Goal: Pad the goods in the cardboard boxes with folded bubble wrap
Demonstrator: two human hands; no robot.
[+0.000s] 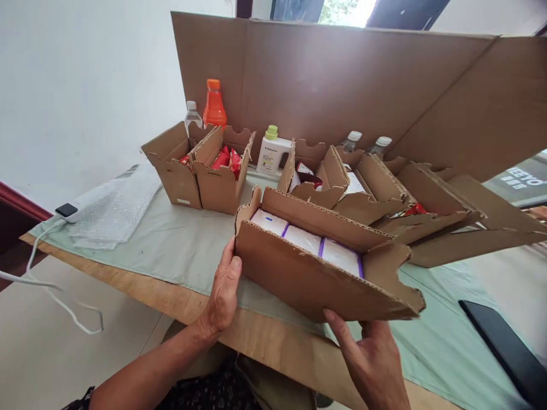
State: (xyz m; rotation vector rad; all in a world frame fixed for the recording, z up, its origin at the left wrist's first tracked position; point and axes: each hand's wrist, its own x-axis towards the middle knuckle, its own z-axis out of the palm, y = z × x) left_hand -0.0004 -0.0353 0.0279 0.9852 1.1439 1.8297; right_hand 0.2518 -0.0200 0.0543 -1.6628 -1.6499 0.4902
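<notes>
I hold an open cardboard box (311, 279) above the near edge of the table. Three white packets with purple stripes (305, 239) lie side by side inside it. My left hand (223, 293) grips the box's left end, thumb against the front wall. My right hand (371, 359) supports the box from below at its right front corner, fingers closed against the underside.
On the table with the green cloth (179, 250) stand two open boxes with red packets (200, 168), more open boxes (384, 188), an orange bottle (213, 105), a white bottle (272, 154), clear bottles (378, 145), bubble wrap (113, 210), a dark flat object (508, 347). A tall cardboard sheet (342, 85) stands behind.
</notes>
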